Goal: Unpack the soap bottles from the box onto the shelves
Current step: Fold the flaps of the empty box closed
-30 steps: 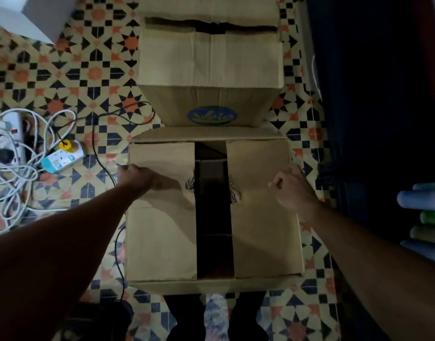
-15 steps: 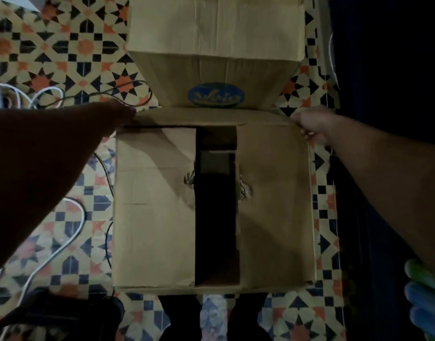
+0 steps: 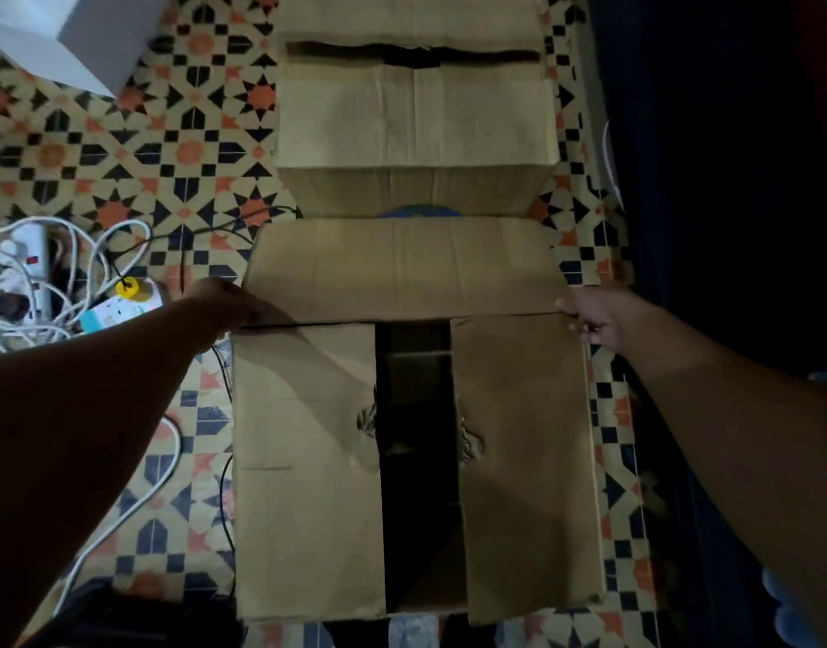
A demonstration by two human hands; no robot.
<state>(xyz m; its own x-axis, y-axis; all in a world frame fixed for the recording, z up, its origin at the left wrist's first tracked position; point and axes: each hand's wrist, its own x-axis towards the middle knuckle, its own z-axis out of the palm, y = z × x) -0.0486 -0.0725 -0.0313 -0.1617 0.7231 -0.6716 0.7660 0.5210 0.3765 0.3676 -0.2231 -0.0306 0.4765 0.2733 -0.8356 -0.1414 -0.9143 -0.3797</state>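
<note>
The left hand (image 3: 224,304) grips the left corner of the box's far flap (image 3: 402,268), its fingers curled at the edge. The right hand (image 3: 594,315) pinches the right corner the same way. The flap spans from one set of fingers to the other, raised off the box (image 3: 309,460), which sits on the tiled floor (image 3: 122,156) nearer the person than the fingers. Two inner flaps lie flat with a dark gap between them; no bottles can be made out there. A second box (image 3: 416,119) stands beyond the fingers, and a power strip (image 3: 122,306) lies just left of the left hand.
</note>
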